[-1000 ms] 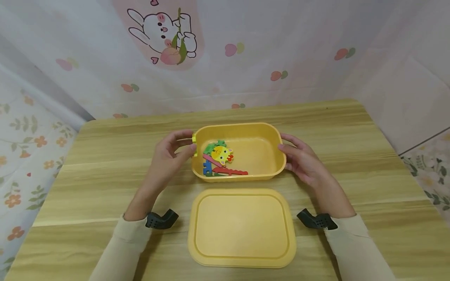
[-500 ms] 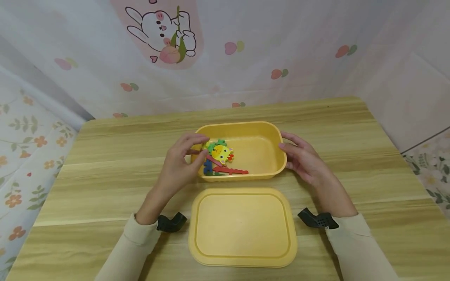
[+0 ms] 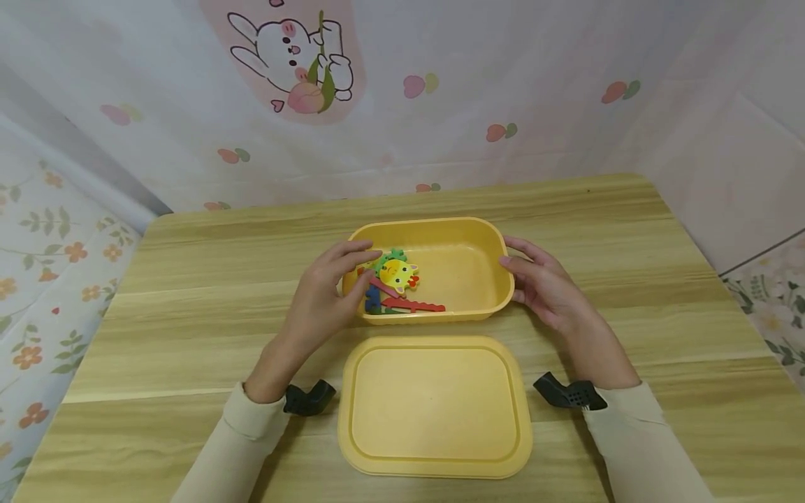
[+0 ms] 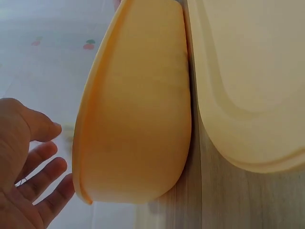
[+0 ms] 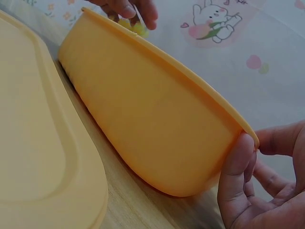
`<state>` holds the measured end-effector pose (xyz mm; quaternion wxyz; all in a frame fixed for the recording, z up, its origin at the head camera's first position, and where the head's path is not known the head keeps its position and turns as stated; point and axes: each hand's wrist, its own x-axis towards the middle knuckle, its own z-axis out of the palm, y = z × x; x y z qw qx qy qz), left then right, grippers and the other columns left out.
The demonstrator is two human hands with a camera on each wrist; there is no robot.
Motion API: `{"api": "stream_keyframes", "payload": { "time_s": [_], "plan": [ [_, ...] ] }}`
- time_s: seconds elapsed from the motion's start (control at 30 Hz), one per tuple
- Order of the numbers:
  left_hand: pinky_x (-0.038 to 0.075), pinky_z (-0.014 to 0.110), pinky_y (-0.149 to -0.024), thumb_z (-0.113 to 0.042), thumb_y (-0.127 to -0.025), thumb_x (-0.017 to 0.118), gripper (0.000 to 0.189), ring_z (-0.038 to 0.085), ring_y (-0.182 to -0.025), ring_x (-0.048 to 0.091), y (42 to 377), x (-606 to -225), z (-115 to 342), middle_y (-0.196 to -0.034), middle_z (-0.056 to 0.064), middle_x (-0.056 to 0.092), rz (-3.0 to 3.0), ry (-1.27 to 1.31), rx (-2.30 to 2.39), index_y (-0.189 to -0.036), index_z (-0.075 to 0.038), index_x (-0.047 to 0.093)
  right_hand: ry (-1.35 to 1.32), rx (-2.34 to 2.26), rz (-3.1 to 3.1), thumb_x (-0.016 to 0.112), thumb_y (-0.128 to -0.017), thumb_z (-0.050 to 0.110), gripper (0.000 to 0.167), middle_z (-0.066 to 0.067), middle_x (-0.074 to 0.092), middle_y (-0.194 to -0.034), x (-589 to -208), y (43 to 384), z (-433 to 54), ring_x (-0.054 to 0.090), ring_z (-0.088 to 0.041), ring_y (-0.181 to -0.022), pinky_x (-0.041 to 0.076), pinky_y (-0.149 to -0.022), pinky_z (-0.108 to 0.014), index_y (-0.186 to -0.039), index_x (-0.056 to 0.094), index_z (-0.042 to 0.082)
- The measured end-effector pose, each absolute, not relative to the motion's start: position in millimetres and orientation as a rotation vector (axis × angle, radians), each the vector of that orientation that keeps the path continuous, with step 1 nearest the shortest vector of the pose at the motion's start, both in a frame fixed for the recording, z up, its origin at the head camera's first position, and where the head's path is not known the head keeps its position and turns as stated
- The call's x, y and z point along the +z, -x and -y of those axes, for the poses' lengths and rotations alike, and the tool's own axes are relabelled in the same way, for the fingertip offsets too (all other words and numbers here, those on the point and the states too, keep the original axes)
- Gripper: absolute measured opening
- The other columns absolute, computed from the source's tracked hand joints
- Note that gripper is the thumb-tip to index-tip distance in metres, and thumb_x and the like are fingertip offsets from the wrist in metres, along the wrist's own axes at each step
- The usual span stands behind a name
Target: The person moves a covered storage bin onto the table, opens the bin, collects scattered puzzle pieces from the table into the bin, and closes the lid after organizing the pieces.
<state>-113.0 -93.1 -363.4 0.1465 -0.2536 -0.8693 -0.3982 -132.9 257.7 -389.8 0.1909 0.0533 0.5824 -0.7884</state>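
My left hand [image 3: 328, 288] hovers over the left end of a yellow plastic box [image 3: 455, 276], its thumb and fingers spread apart. Just past those fingertips, a small bright yellow piece [image 5: 138, 25] shows near the rim, partly hidden. At the other end, my right hand [image 3: 546, 285] grips the box by its rim, thumb on one side and fingers on the other. Inside the box's left half lie a yellow giraffe-head piece [image 3: 397, 276], a long red wavy piece [image 3: 415, 306], a pink strip [image 3: 383, 286], a blue piece [image 3: 372, 300] and green pieces [image 3: 396, 256].
In front of the box, a flat yellow lid [image 3: 434, 409] lies on the wooden table [image 3: 189, 314]. A white curtain [image 3: 390, 140] with a rabbit print hangs behind the table's back edge. Black wrist mounts [image 3: 309, 398] sit on both forearms.
My left hand has moved right, from outside the box's left rim to over its inside, carrying the yellow piece; its fingers have since parted. My right hand stays at the right rim.
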Motion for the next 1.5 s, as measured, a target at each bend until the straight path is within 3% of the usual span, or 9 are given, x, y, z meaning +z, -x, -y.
{"api": "stream_keyframes", "payload": {
  "time_s": [0.17,0.4,0.63,0.8,0.93,1.17,1.23,1.37,1.5],
  "plan": [
    [0.055,0.049,-0.111,-0.003,-0.096,0.074,0.029,0.031,-0.134,0.065,112,-366,94,-0.136,0.014,0.071,2.510,0.740,-1.116,-0.125,-0.004,0.076,-0.155,-2.208,-1.643,0.061,-0.108,0.015,0.032,0.005,0.073,-0.105,-389,132,-257,0.070,-0.007,-0.084,0.061,-0.069,-0.022,-0.138,0.055,0.021],
    [0.059,0.046,-0.100,-0.002,-0.095,0.075,0.024,0.027,-0.118,0.068,106,-367,103,-0.121,0.010,0.073,2.497,0.755,-1.048,-0.118,-0.005,0.078,-0.160,-2.204,-1.632,0.060,-0.107,0.014,0.034,0.005,0.072,-0.107,-388,132,-252,0.070,-0.008,-0.086,0.061,-0.071,-0.023,-0.141,0.053,0.018],
    [0.054,0.036,-0.088,-0.002,-0.091,0.078,0.016,0.020,-0.101,0.065,83,-374,120,-0.102,0.003,0.071,2.458,0.911,-0.983,-0.105,-0.010,0.078,-0.162,-2.208,-1.650,0.061,-0.107,0.015,0.037,0.005,0.073,-0.106,-386,131,-250,0.070,-0.008,-0.086,0.062,-0.072,-0.023,-0.142,0.052,0.020],
    [0.056,0.041,-0.093,-0.014,-0.088,0.083,0.025,0.016,-0.106,0.067,61,-385,132,-0.110,-0.003,0.072,2.541,0.997,-0.891,-0.112,-0.014,0.075,-0.172,-2.216,-1.661,0.062,-0.107,0.015,0.037,0.005,0.073,-0.104,-382,130,-255,0.069,-0.008,-0.083,0.061,-0.070,-0.023,-0.142,0.052,0.020],
    [0.057,0.038,-0.093,-0.017,-0.090,0.082,0.025,0.014,-0.107,0.066,44,-392,142,-0.113,-0.003,0.071,2.637,0.889,-0.857,-0.114,-0.015,0.074,-0.167,-2.213,-1.668,0.063,-0.107,0.016,0.039,0.005,0.074,-0.099,-381,130,-259,0.069,-0.009,-0.077,0.061,-0.068,-0.022,-0.144,0.052,0.018],
    [0.046,0.021,-0.063,-0.020,-0.096,0.079,0.009,0.004,-0.072,0.053,26,-393,146,-0.083,-0.011,0.064,2.923,0.482,-0.893,-0.102,-0.021,0.074,-0.238,-2.038,-1.846,0.064,-0.107,0.033,0.041,0.009,0.070,-0.089,-383,117,-265,0.065,-0.005,-0.073,0.059,-0.064,-0.022,-0.145,0.052,0.021],
    [0.042,0.020,-0.059,-0.025,-0.098,0.078,0.005,0.003,-0.067,0.049,23,-390,144,-0.077,-0.013,0.059,3.011,0.435,-0.884,-0.096,-0.024,0.073,-0.261,-1.928,-1.987,0.064,-0.106,0.040,0.048,0.009,0.066,-0.092,-383,110,-267,0.064,-0.005,-0.076,0.061,-0.065,-0.024,-0.148,0.052,0.018],
    [0.037,0.020,-0.056,-0.035,-0.100,0.074,0.019,0.002,-0.060,0.043,21,-385,139,-0.068,-0.014,0.051,3.131,0.424,-0.789,-0.083,-0.028,0.068,-0.229,-1.671,-2.270,0.059,-0.106,0.049,0.061,0.001,0.063,-0.109,-377,96,-268,0.066,-0.007,-0.085,0.065,-0.069,-0.030,-0.152,0.052,0.010],
    [0.035,0.022,-0.055,-0.038,-0.100,0.073,0.026,0.004,-0.057,0.042,20,-383,134,-0.064,-0.011,0.048,3.201,0.413,-0.729,-0.078,-0.027,0.064,-0.123,-1.509,-2.401,0.059,-0.109,0.039,0.054,-0.013,0.065,-0.115,-374,78,-267,0.069,-0.011,-0.088,0.066,-0.070,-0.033,-0.150,0.054,0.003]
  ]
}}
